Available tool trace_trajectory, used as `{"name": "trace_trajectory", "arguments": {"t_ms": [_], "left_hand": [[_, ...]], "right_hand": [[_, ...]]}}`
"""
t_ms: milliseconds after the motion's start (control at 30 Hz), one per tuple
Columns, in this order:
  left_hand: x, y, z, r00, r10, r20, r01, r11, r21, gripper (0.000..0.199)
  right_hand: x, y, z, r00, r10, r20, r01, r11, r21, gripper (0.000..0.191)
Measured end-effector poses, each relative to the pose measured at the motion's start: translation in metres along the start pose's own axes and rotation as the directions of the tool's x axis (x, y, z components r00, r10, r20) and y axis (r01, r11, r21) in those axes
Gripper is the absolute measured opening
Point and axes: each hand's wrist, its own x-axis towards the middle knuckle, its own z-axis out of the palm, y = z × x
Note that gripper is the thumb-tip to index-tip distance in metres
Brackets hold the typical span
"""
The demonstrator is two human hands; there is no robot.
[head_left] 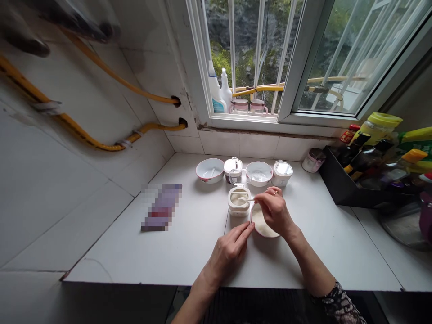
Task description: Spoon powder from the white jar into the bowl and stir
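Note:
My right hand [275, 209] is closed around the handle of a small white spoon [249, 200]. The spoon's bowl end dips into an open white seasoning jar [239, 211], which holds a pale, grainy powder. Its clear lid [240, 176] stands flipped up at the back. Just right of the jar, partly under my right hand, sits a pink-rimmed bowl [261, 225] with similar pale grains in it. My left hand [232, 246] grips the near left rim of this bowl with its fingertips; the undersides of the fingers are hidden.
Behind stand two white bowls [209, 172] [259, 173] and two lidded jars [233, 167] [282, 173]. A pixelated purple item [162, 208] lies left. A black box [332, 184] of bottles stands right, beside a small jar [313, 160]. Yellow pipes [91, 141] run along the left wall.

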Motion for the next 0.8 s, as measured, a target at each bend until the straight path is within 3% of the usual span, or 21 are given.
{"name": "trace_trajectory", "arguments": {"t_ms": [67,167,233,300,400,500,600,800], "left_hand": [[0.001,0.0,0.0,1.0,0.007,-0.001,-0.007,1.0,0.005,0.054],[0.001,0.0,0.0,1.0,0.008,-0.005,-0.008,1.0,0.006,0.054],[0.001,0.0,0.0,1.0,0.009,-0.008,-0.009,1.0,0.004,0.053],[0.001,0.0,0.0,1.0,0.005,-0.006,-0.005,1.0,0.003,0.053],[0.0,0.0,0.0,1.0,-0.004,0.004,0.004,1.0,0.001,0.054],[0.0,0.0,0.0,1.0,-0.003,0.006,0.003,1.0,0.0,0.054],[0.0,0.0,0.0,1.0,0.003,0.001,-0.003,1.0,-0.007,0.054],[-0.001,0.0,0.0,1.0,0.001,0.008,-0.001,1.0,-0.011,0.052]], "right_hand": [[-0.002,0.001,0.0,0.989,-0.131,0.07,0.137,0.987,-0.084,0.023],[-0.003,0.0,-0.003,0.989,-0.141,0.039,0.144,0.984,-0.106,0.023],[-0.002,-0.002,-0.005,0.997,-0.068,-0.026,0.067,0.996,-0.05,0.02],[-0.002,-0.003,-0.009,0.992,0.088,-0.092,-0.083,0.995,0.054,0.016],[-0.003,0.001,-0.016,0.91,0.396,-0.124,-0.351,0.894,0.278,0.011],[-0.004,0.01,-0.026,0.824,0.563,-0.067,-0.49,0.766,0.417,0.011],[-0.004,0.017,-0.033,0.806,0.592,0.019,-0.559,0.751,0.352,0.012],[-0.005,0.016,-0.026,0.847,0.51,0.148,-0.529,0.836,0.147,0.015]]}}
